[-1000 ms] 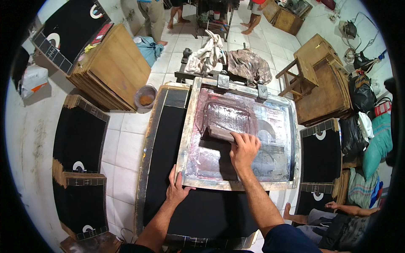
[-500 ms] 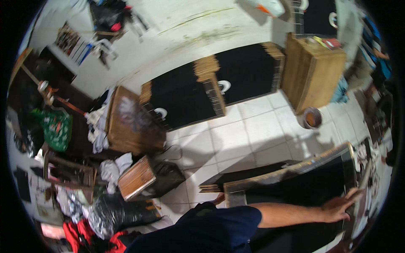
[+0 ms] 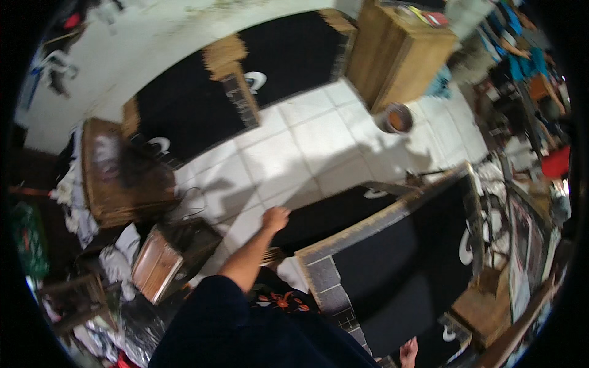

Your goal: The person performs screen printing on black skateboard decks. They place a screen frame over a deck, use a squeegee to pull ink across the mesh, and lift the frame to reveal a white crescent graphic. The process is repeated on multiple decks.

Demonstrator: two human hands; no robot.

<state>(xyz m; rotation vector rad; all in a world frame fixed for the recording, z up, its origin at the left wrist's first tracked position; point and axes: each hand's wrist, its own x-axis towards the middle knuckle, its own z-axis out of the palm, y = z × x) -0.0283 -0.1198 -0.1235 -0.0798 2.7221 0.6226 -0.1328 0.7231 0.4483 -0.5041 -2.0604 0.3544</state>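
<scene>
My left hand [image 3: 276, 218] is closed in a loose fist over the tiled floor, with nothing visible in it. It is near the left end of a low stack of black sheets [image 3: 337, 211]. In front of me lies a large flat black panel [image 3: 399, 251] with a worn wooden rim and a grey gridded strip on its left side. At the lower edge, my right hand [image 3: 409, 352] is over the panel's near part, fingers bent together; what they hold, if anything, is hidden.
Stacked black sheets with ragged brown edges [image 3: 224, 55] lie along the far wall. A wooden cabinet [image 3: 399, 55] and a small bucket [image 3: 396, 118] stand behind the panel. Left are a brown box [image 3: 126, 172] and a wooden crate [image 3: 158, 260]. Another person's arm [image 3: 514, 49] shows far right.
My right hand has come back from the panel's far right side to its near edge. My left hand has risen out over the floor. The view has shifted, showing more of the right side.
</scene>
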